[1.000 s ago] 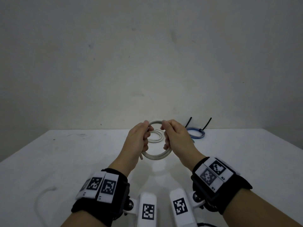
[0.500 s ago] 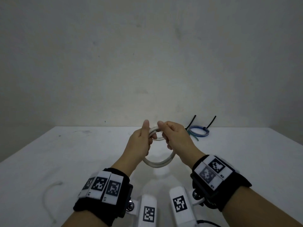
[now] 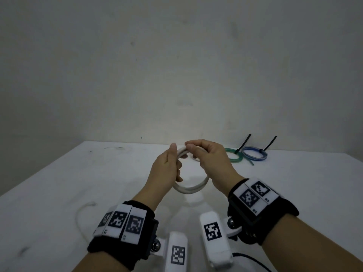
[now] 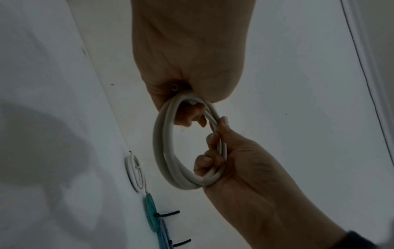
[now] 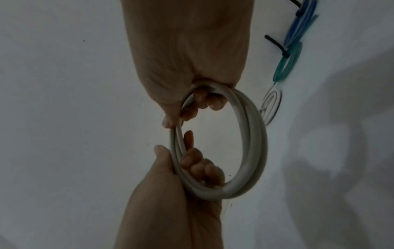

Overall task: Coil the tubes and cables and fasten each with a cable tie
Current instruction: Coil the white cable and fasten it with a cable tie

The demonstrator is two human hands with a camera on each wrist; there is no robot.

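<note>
Head view: the left hand (image 3: 167, 167) and the right hand (image 3: 208, 160) both grasp the coiled white cable (image 3: 191, 188), held above the white table (image 3: 59, 183); green coil (image 3: 233, 156) and blue coil (image 3: 254, 156) lie behind.

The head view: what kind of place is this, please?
Probably a bare recording or test setup, not a home: a plain white table against a blank wall, and marker-tagged wrist bands on the person.

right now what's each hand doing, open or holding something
Left hand: grips the white cable coil.
Right hand: grips the same coil at its far side.
</note>
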